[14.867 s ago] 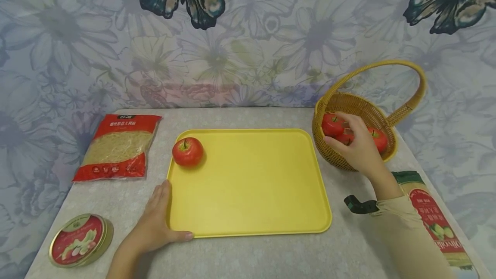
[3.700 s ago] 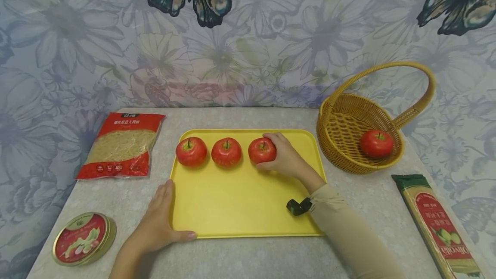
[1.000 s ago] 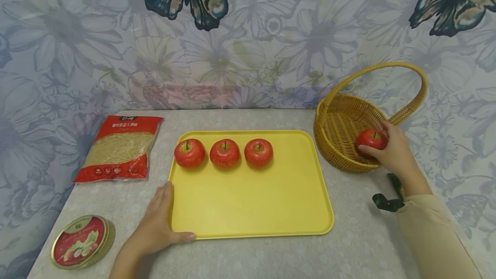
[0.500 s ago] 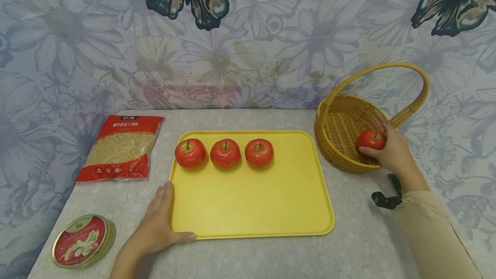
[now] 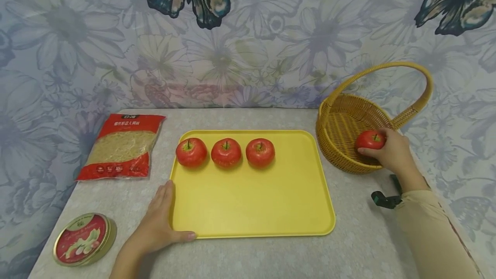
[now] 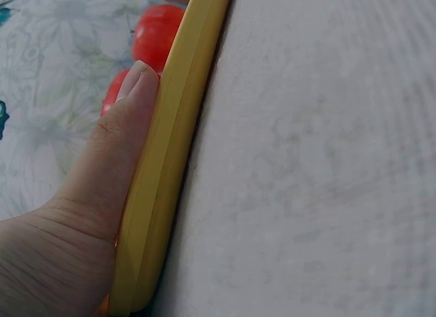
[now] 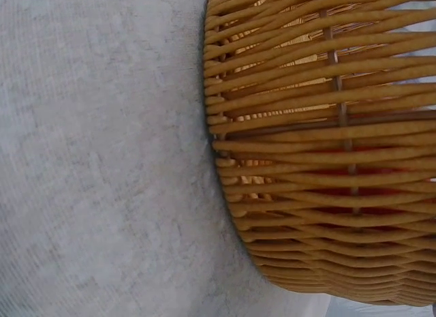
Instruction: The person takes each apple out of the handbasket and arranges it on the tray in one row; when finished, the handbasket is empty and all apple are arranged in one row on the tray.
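Observation:
In the head view, a row of red apples point(image 5: 226, 153) stands along the back of the yellow tray point(image 5: 252, 201), three in all. My left hand point(image 5: 153, 223) rests at the tray's front left corner, fingers straight along the left rim and thumb on the front rim. The left wrist view shows that thumb point(image 6: 112, 140) lying against the tray's yellow edge point(image 6: 163, 160). On the right, my right hand point(image 5: 397, 152) holds another red apple point(image 5: 370, 140) inside the wicker basket point(image 5: 341, 154). Only slivers of red show through the weave point(image 7: 354, 140) in the right wrist view.
A bag of pasta point(image 5: 120, 145) lies left of the tray, with a round tin point(image 5: 83, 240) nearer the front. The basket's tall handle point(image 5: 379, 66) arches above my right hand. Behind the table hangs a floral cloth point(image 5: 252, 55) with butterflies.
Two more apples have come from the basket onto the tray since the first frame. My right hand left the third apple and went to the one in the basket. My left hand stayed put.

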Demonstrator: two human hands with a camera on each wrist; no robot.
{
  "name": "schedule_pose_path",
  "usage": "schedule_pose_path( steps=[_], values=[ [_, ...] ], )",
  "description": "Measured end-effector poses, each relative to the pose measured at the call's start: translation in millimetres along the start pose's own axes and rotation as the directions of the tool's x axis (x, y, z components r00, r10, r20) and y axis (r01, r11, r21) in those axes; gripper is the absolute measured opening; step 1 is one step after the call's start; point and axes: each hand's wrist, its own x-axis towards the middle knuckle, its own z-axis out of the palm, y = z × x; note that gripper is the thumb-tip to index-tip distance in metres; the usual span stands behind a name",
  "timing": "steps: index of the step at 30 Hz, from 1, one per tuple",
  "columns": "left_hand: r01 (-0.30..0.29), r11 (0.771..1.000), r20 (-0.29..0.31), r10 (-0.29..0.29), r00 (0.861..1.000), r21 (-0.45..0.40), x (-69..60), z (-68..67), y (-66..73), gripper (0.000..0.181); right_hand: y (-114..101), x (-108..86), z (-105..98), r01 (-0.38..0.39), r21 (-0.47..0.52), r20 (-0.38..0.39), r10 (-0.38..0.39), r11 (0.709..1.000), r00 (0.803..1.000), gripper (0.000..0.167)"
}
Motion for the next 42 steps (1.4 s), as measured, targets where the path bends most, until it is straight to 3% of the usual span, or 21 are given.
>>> schedule_pose_path(
  steps=[24, 33, 38, 42],
  values=[
    [-0.006, 1.0, 0.0, 0.006, 1.0, 0.016, -1.7, -1.7, 1.9, 0.157, -6.7, 4.8, -1.3, 0.009, -0.136, 0.091, 0.004, 0.991, 0.996, 0.102],
    [-0.012, 1.0, -0.001, 0.012, 1.0, 0.019, -2.4, -2.2, 3.3, 0.157, -16.6, -7.0, -2.6, 0.032, -0.049, -0.077, -0.036, 0.998, 0.996, 0.091],
    [-0.013, 1.0, -0.004, 0.014, 1.0, 0.015, -1.7, -1.3, 1.4, 0.157, -39.3, -22.4, -9.5, 0.063, 0.022, -0.159, -0.059, 0.998, 0.986, 0.093],
    [-0.046, 0.999, -0.023, 0.046, 0.999, -0.002, -1.7, 0.6, -1.9, 0.156, -64.6, -37.0, -12.8, 0.129, 0.075, -0.233, -0.109, 0.989, 0.966, 0.092]
  ],
)
